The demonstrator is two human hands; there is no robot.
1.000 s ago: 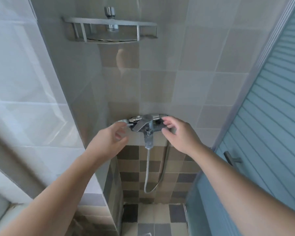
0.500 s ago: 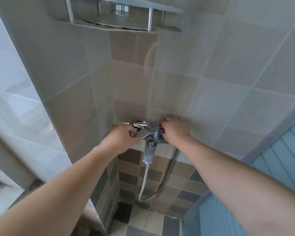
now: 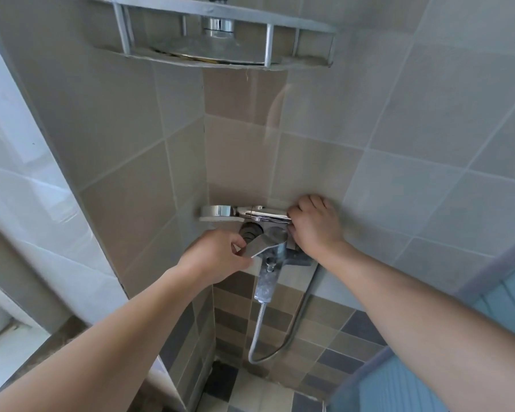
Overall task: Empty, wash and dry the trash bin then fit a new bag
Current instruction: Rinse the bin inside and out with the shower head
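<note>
No trash bin or bag is in view. A chrome shower mixer tap (image 3: 272, 257) is fixed to the tiled wall. A hand shower head (image 3: 220, 212) lies across its top, pointing left. My left hand (image 3: 217, 257) pinches the tip of the tap's lever (image 3: 263, 243). My right hand (image 3: 315, 227) grips the handle end of the hand shower, beside the wall. A metal hose (image 3: 257, 328) hangs from the spout and loops back up on the right.
A metal corner shelf (image 3: 268, 49) hangs overhead with a chrome fitting (image 3: 219, 25) behind it. A glass panel edge (image 3: 57, 179) stands at the left. A blue slatted door (image 3: 503, 322) is at the right. The checkered tile floor (image 3: 250, 391) lies below.
The view has moved closer to the tap. My left hand has dropped from the shower head's left end to the lever tip. My right hand stays on the shower handle.
</note>
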